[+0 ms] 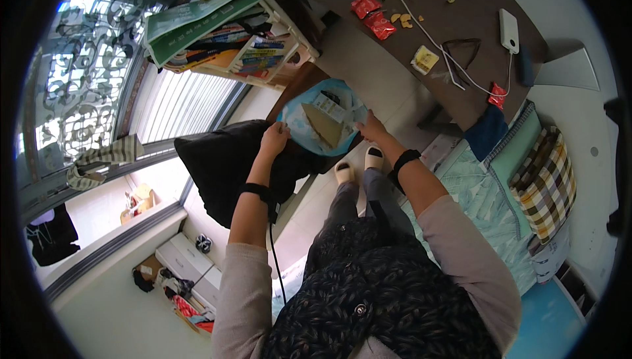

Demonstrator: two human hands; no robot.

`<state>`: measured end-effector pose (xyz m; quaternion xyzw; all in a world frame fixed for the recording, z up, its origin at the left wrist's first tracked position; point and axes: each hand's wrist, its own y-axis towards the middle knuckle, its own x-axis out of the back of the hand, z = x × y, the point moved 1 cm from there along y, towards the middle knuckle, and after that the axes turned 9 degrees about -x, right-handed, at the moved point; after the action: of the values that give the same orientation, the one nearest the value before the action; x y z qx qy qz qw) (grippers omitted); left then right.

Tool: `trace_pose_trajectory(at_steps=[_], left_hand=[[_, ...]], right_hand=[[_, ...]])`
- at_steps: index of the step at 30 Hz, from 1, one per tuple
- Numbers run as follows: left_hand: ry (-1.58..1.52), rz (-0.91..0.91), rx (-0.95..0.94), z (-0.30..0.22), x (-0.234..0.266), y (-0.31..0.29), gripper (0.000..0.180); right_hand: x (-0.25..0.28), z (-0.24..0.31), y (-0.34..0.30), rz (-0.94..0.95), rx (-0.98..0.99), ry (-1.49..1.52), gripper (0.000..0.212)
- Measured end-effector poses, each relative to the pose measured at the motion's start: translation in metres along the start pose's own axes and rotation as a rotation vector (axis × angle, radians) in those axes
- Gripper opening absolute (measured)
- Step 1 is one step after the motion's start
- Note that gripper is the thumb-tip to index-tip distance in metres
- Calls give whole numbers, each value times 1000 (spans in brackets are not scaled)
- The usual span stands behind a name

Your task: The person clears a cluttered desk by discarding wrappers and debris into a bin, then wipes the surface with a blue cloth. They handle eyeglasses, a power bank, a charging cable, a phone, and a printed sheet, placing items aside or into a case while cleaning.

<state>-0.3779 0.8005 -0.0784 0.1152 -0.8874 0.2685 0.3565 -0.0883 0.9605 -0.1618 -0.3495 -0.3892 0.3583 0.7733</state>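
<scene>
A light blue plastic bag (295, 114) hangs spread at the mouth between my two hands, over the floor in front of my feet. My left hand (276, 138) is closed on the bag's left rim. On the right rim, my right hand (372, 128) pinches the plastic. Inside the bag lie a tan piece of cardboard (320, 126), crumpled white scraps and a pale printed wrapper (327, 105). The bag's bottom is hidden from view.
Black cloth (224, 165) is draped left of the bag. Beyond it stands a bookshelf (289, 77) packed with books. The dark table (421, 95) at the right bears red packets (380, 26), crumbs, glasses and a white device (508, 30) with a cable. A bed (454, 184) lies to my right.
</scene>
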Motion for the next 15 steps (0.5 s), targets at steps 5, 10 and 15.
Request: trace_pose_trajectory(at_steps=[5,10,15], left_hand=[[-250,17,25,46,-8,6,46],[-90,-186,-43,28,9,-10,74],[-635,-266,-171,-51,98,-16,90]], right_hand=[[15,-29,-7,-76,81,-131,88],[40,-54,-58,-86,144,-238,71],[44,1,-157,166,419,-304,40]])
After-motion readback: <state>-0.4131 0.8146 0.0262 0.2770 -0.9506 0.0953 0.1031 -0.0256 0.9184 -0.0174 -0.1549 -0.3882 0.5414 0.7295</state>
